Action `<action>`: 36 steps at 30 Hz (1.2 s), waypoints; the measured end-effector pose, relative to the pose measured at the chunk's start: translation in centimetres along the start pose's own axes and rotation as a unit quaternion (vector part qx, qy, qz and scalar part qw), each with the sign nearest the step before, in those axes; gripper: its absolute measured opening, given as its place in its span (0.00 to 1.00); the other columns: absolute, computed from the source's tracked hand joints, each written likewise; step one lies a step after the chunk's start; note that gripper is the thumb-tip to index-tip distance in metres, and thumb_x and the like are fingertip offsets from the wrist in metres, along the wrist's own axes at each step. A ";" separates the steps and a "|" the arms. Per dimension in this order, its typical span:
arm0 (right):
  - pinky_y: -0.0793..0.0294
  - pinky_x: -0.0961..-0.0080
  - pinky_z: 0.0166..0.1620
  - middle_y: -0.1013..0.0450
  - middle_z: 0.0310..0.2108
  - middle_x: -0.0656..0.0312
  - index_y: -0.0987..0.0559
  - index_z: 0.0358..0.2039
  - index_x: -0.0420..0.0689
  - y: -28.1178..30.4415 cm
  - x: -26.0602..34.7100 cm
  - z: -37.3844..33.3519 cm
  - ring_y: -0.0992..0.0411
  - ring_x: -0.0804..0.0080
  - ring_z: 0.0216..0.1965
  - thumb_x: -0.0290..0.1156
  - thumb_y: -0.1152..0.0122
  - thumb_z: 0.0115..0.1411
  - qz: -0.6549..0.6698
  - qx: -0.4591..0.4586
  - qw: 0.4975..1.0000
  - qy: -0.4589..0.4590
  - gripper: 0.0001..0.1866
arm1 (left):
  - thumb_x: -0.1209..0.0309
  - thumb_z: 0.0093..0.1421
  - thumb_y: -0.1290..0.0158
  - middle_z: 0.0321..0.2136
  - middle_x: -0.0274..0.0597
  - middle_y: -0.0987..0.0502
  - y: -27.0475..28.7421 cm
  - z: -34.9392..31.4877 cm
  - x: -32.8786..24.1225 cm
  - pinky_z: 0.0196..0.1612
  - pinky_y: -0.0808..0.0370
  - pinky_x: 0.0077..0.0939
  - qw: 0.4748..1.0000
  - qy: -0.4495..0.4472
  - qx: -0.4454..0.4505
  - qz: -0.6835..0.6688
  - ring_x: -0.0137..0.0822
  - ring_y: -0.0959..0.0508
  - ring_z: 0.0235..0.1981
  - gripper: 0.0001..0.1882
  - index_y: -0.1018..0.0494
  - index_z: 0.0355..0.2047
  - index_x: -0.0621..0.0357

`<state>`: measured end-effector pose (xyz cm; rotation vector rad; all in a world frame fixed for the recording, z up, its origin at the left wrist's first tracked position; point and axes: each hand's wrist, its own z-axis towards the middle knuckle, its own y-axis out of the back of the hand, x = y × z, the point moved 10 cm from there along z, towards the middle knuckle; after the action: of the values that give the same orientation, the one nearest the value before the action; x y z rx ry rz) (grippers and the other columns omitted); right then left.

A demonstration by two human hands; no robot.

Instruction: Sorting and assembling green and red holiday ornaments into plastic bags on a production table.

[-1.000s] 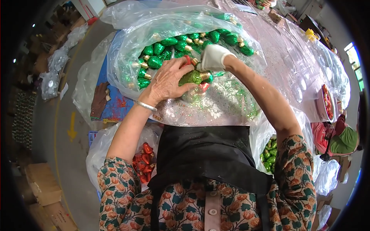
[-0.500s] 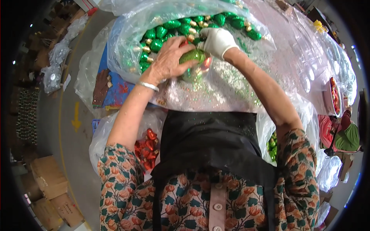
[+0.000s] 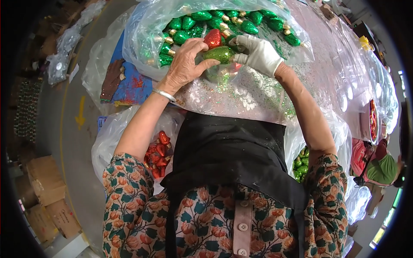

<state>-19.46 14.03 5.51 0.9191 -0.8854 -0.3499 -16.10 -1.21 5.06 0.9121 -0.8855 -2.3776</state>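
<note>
Nearest, low beside the person's left side, a clear bag holds red glitter bulbs [image 3: 158,152]; a second bag of green ones [image 3: 301,165] sits by the right elbow. On the glitter-strewn bench [image 3: 258,99], the bare left hand [image 3: 186,64] and the white-gloved right hand [image 3: 259,55] meet, each grip pinching an end of a green glitter bulb [image 3: 220,54], with a red bulb [image 3: 212,38] touching just above. Judging by this, assembling or packing the bulb is in hand; the next move calls for steady fingers. Beyond lies the big bag of green bulbs [image 3: 189,23]
</note>
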 end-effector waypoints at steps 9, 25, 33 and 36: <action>0.24 0.67 0.41 0.22 0.33 0.51 0.23 0.46 0.43 -1.6 -0.4 1.9 0.23 0.56 0.35 0.43 0.32 0.51 -0.030 0.164 0.986 -0.005 0.25 | 0.59 0.53 0.40 0.35 0.41 0.25 -0.1 -0.6 -2.0 0.46 0.28 0.31 0.983 -0.141 -0.012 0.117 0.40 0.27 0.44 0.20 0.25 0.42 0.57; 0.25 0.70 0.38 0.25 0.34 0.55 0.19 0.34 0.41 -3.0 3.3 3.1 0.25 0.61 0.33 0.32 0.32 0.51 0.068 0.105 0.992 -0.020 0.11 | 0.61 0.58 0.44 0.41 0.42 0.24 0.9 -0.9 -1.6 0.49 0.30 0.34 0.985 -0.150 -0.050 0.074 0.39 0.27 0.47 0.18 0.24 0.43 0.62; 0.25 0.70 0.42 0.25 0.39 0.53 0.20 0.36 0.38 0.6 3.1 2.8 0.25 0.59 0.38 0.35 0.34 0.53 -0.003 0.025 1.000 0.008 0.15 | 0.62 0.62 0.50 0.52 0.46 0.31 -2.2 3.5 0.6 0.56 0.36 0.42 0.998 -0.042 0.039 -0.040 0.45 0.32 0.55 0.21 0.30 0.52 0.60; 0.29 0.65 0.48 0.26 0.44 0.52 0.24 0.45 0.39 0.8 1.6 1.9 0.28 0.56 0.44 0.40 0.40 0.57 -0.130 -0.032 0.991 -0.017 0.21 | 0.63 0.63 0.51 0.57 0.48 0.34 -3.9 3.3 -0.1 0.59 0.39 0.44 0.994 -0.037 0.104 -0.022 0.48 0.34 0.57 0.25 0.35 0.58 0.60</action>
<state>-20.03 12.50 7.55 0.9734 -0.7825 -0.6162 -19.00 2.93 4.32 0.9356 -1.1721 -2.4026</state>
